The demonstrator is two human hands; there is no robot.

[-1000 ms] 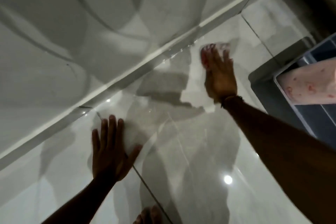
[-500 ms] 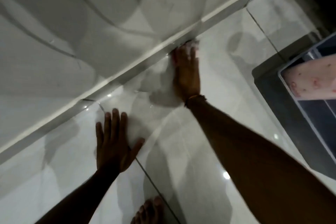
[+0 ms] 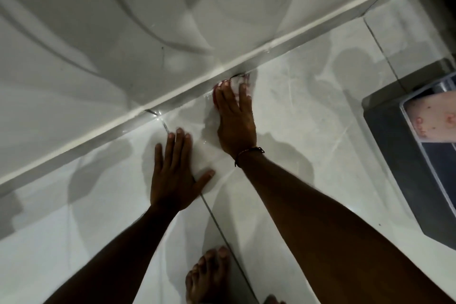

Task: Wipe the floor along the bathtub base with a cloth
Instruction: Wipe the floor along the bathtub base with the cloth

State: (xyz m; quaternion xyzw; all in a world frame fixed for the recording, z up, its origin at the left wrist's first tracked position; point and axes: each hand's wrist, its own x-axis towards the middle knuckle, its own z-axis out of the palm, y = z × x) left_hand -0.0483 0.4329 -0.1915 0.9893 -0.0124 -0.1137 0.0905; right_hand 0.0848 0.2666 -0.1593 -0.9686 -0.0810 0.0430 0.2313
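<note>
A: What fills the top of the view?
B: The white bathtub, its side running diagonally from lower left to upper right, with a pale strip along its base where it meets the floor.
A: And below it?
B: A glossy, light-tiled floor with dark grout lines and soft shadows. At the right edge sits a grey bin with a pink spotted fabric inside it.
A: Where are the arms?
B: Both reach in from the bottom. The left hand lies flat on the tile, fingers spread apart, holding nothing.
A: The right one?
B: The right hand presses down on a white cloth with red edging, fingers laid over it rather than curled around. The cloth sits on the floor right against the bathtub base.
A: Anything smaller?
B: A thin cord bracelet on the right wrist, and a bare foot on the tile at the bottom edge.
</note>
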